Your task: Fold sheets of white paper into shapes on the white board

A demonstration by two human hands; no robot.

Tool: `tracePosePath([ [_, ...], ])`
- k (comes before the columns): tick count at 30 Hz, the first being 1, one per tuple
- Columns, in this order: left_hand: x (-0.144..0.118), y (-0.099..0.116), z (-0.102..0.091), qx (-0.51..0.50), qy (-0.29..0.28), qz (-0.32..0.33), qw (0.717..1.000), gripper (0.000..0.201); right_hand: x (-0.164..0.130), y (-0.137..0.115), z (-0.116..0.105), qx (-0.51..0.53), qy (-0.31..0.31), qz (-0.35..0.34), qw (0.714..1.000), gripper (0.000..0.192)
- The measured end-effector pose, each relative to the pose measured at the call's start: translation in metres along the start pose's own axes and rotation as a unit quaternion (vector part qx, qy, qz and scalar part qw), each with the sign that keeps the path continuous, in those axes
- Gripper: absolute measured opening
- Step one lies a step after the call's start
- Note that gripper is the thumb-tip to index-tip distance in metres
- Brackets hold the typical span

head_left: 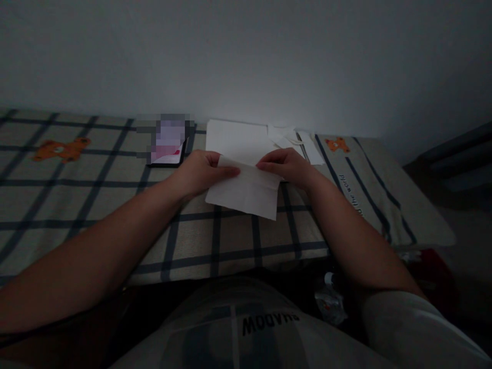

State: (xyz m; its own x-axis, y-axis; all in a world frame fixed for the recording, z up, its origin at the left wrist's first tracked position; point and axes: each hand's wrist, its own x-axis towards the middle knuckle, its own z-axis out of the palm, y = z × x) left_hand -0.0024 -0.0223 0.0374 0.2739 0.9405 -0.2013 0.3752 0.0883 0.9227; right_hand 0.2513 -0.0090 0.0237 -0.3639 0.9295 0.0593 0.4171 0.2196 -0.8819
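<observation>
Here, both hands pinch a white paper — thumbs in front, forearms angled inward.

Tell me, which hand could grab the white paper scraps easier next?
Probably the right hand: it's nearer the white paper scraps; the left hand is farther, beside the black-edged rectangular device. Both hold one white paper sheet, though.

I can read "SHADOW" on the shirt and "the world" toward the checked cloth's right edge.

White paper; dark-checked pale cloth; orange bears.
</observation>
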Motion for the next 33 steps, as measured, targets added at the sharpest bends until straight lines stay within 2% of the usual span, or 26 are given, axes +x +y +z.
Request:
tracePosePath([
  [8, 0.001, -0.003, 0.003, 0.054, 0.004, 0.018, 0.998, 0.022, -0.001, -0.002, 0.006, -0.073, -0.009, -0.025, 0.997, 0.03],
  [13, 0.001, -0.005, 0.002, 0.058, -0.013, 0.002, 0.998, 0.023, -0.003, -0.003, 0.007, -0.059, -0.03, -0.03, 0.997, 0.028],
  [22, 0.002, -0.007, 0.001, 0.098, -0.029, 0.011, 0.995, 0.028, -0.002, -0.001, 0.012, -0.038, -0.061, -0.03, 0.997, 0.025],
  [29, 0.0, -0.005, 0.0, 0.084, -0.039, 0.012, 0.996, 0.026, -0.002, -0.001, 0.016, -0.03, -0.05, -0.044, 0.997, 0.031],
  [33, 0.0, -0.004, 0.0, 0.1, -0.035, 0.01, 0.994, 0.027, -0.001, 0.0, 0.018, -0.022, -0.049, -0.047, 0.997, 0.027],
])
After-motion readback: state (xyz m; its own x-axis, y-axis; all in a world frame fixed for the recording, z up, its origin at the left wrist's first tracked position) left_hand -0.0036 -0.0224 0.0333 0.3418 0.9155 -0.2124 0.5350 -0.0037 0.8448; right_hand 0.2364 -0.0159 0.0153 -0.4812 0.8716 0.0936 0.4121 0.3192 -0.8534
